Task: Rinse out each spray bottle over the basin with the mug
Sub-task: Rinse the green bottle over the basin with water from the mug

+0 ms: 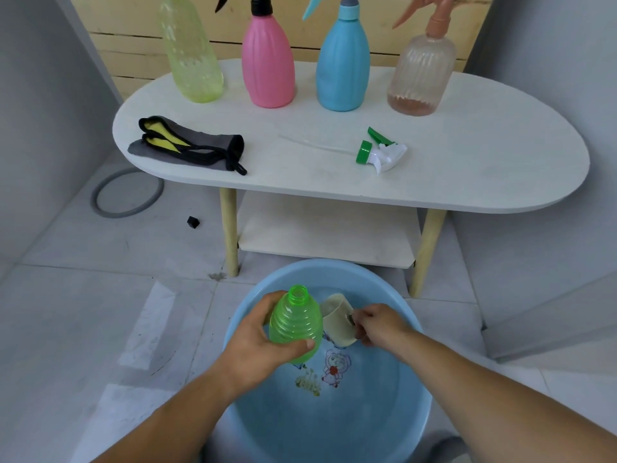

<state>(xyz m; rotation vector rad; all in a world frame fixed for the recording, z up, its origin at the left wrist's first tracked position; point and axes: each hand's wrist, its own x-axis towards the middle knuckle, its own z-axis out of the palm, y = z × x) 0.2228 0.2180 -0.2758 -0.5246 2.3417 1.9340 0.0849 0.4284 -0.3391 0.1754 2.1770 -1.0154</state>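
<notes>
My left hand (pixel 258 342) grips an open green spray bottle (pixel 295 324) with no cap, its mouth pointing up and away, above the blue basin (pixel 410 412) on the floor. My right hand (pixel 377 324) holds a beige mug (pixel 337 317) by its handle, tipped sideways right beside the bottle. The bottle's green and white trigger head (pixel 379 153) with its long tube lies on the white table (pixel 484 168). At the table's back stand a yellow-green bottle (pixel 192 51), a pink bottle (pixel 267 61), a blue bottle (pixel 342 61) and a clear peach bottle (pixel 422 71).
A folded grey, yellow and black cloth (pixel 188 147) lies on the table's left part. The table has pale wooden legs (pixel 228 232) and a lower shelf (pixel 327 228) just behind the basin. A grey hose ring (pixel 128 192) and a small black piece (pixel 193 222) lie on the tiled floor.
</notes>
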